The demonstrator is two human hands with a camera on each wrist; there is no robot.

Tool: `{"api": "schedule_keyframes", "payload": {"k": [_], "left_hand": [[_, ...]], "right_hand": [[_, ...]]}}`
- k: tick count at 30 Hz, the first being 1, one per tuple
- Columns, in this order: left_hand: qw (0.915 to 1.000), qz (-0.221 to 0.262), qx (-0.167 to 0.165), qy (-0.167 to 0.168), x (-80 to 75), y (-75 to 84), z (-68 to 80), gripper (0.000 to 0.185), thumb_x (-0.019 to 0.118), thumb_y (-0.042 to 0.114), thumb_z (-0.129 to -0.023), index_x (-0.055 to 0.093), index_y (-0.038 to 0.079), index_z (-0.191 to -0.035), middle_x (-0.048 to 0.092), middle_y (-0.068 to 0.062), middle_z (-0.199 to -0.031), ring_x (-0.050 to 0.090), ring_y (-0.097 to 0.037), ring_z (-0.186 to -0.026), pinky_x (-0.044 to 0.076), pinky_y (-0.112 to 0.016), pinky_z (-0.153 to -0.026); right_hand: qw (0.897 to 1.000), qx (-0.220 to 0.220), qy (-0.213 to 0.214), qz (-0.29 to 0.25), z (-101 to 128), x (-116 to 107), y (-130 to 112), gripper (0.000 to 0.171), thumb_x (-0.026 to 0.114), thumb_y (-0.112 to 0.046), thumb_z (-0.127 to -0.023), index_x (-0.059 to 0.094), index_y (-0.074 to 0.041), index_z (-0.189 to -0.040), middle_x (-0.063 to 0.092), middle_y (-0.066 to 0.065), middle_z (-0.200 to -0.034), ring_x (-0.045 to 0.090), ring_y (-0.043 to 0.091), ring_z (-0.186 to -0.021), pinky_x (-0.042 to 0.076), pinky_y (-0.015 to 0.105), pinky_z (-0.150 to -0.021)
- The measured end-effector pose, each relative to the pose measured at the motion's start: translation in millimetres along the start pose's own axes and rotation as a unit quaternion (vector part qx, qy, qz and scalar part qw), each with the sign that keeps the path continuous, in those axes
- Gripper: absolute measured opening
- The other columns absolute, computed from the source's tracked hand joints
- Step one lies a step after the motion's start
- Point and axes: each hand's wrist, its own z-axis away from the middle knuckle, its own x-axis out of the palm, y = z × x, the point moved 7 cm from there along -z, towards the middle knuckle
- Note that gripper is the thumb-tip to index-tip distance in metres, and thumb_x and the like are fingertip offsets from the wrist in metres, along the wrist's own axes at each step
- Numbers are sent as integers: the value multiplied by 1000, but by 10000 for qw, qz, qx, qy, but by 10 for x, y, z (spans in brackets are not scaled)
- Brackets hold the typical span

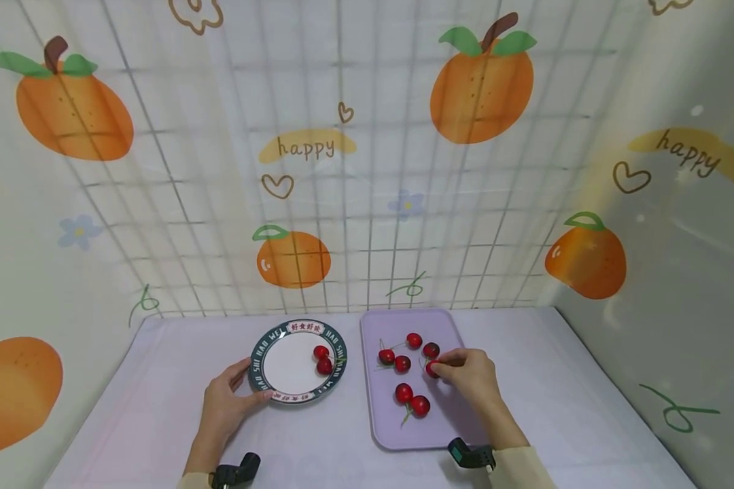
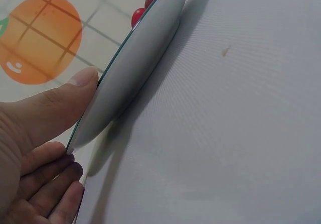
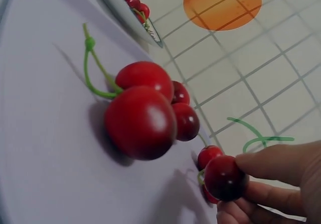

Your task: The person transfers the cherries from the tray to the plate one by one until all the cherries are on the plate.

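Note:
My left hand (image 1: 225,401) holds the left rim of a round white plate (image 1: 284,367) with a dark green lettered border, thumb on the near rim. On the plate's right side lie two red cherries (image 1: 324,367). Over the right part of a lilac tray (image 1: 385,431), my right hand (image 1: 474,380) pinches a dark red cherry (image 3: 225,178) between thumb and fingers. Another dark cherry (image 1: 431,350) sits just behind it. Also on the tray are a front pair of cherries (image 1: 420,406) with a green stem, a left pair (image 1: 402,364) and a back cherry (image 1: 414,341).
A white cloth (image 1: 318,448) covers the table under plate and tray, which stand side by side with a narrow gap. Behind rises a curtain (image 1: 373,170) printed with oranges, over a wire grid. Each wrist wears a black camera (image 1: 235,471).

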Motion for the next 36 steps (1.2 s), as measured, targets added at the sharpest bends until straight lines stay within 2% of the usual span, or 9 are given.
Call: {"api": "schedule_keyframes", "payload": {"k": [9,16,21,26,31,36], "left_hand": [[10000,-41,-81,-17,10,-24,-5,95,99,30,-71,54,5,-151,49,-21,-158,44,-42,-147,37,-50,-125],[10000,-38,7,-4,3,-26,25,95,99,32,-71,55,4,-150,49,-22,-158,45,-43,-146,37,-51,-124],[10000,-6,75,21,1,-19,27,94,99,30,-71,55,3,-150,50,-23,-157,46,-44,-145,37,-51,-124],[9999,-22,107,38,4,-16,14,94,99,30,-71,55,4,-150,50,-22,-157,47,-43,-145,37,-51,-124],[9999,23,132,76,-9,4,14,94,99,29,-70,56,3,-149,50,-22,-156,47,-43,-145,37,-52,-124],[9999,77,72,54,0,5,21,94,99,30,-71,55,4,-150,50,-22,-157,45,-43,-146,36,-52,-125]], "right_hand": [[10000,-24,-7,1,-16,-40,-117,19,83,-16,-90,79,0,-99,78,10,-93,71,22,-86,59,34,-75],[9999,-83,45,-114,-32,-77,-258,18,81,-15,-92,79,0,-102,79,10,-92,73,23,-87,60,30,-74],[9994,-297,99,-145,-56,-124,-422,19,81,-15,-92,79,0,-104,79,11,-94,74,25,-89,64,41,-83],[9988,-431,193,-105,-89,-157,-577,20,83,-18,-91,80,-2,-103,80,11,-97,74,26,-92,61,46,-86],[9983,-501,169,-232,-105,-138,-712,21,84,-19,-90,80,-2,-103,80,10,-97,73,25,-93,59,45,-85],[9978,-500,96,-435,-110,-87,-806,22,85,-20,-89,80,-4,-103,79,7,-95,72,20,-88,56,34,-76]]}}
